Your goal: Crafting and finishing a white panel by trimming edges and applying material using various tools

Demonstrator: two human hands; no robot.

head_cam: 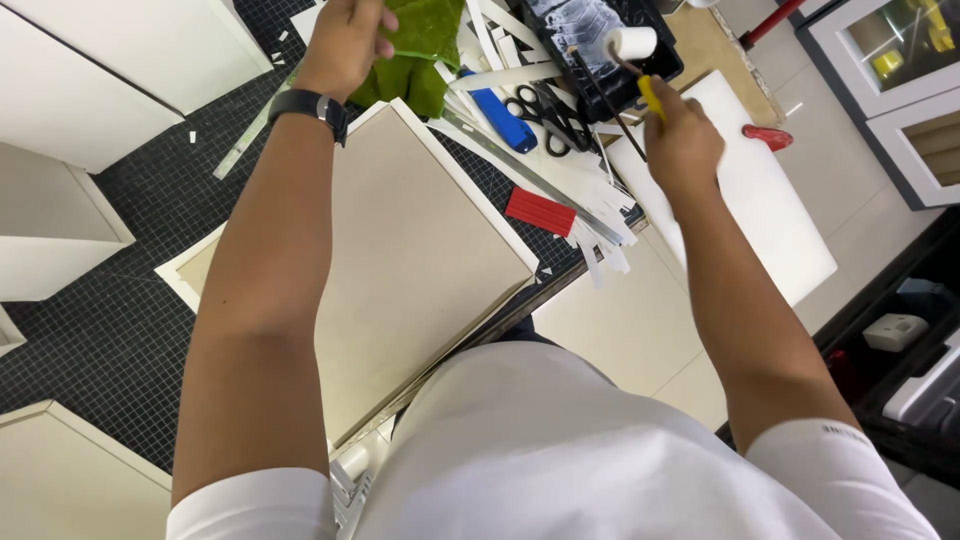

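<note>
Head view, looking down over both outstretched arms. The green cloth [415, 55] lay bunched at the far edge of the dark gridded surface [110, 330], directly beside and under the left hand [345, 45], which was clenched on its near fold; a dark wristband [310, 105] circled that wrist. The small paint roller [632, 43], white-sleeved with a yellow grip, stood at the rim of the black tray [655, 75] toward the far right corner; the right hand [685, 140] was closed around its grip, fingers curled tight. Between the two hands lay a blue cutter [500, 120], black scissors [550, 115], a red block [540, 211] and loose white strips [600, 215]. A beige panel [420, 260] occupied the centre of the surface.
</note>
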